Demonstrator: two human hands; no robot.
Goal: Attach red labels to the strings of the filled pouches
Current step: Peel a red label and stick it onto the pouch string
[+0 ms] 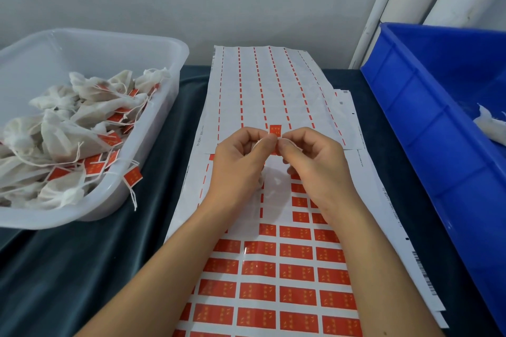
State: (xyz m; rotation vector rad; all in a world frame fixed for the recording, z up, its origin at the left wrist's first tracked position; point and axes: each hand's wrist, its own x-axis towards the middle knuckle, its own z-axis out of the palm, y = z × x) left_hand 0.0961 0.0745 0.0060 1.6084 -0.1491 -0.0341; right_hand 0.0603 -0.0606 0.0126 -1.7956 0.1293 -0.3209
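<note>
Both hands, left hand and right hand, pinch one red label around a string; next, press it flat.

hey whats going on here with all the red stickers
A person is tagging filled cloth pouches. Both hands, the left hand and the right hand, pinch one red label between the fingertips, apparently folding it around a thin white string, above the label sheets. The far sheet is mostly peeled; the near one still holds many labels. The clear tub on the left holds a pile of already tagged pouches. The blue crate on the right shows a little white cloth.
</note>
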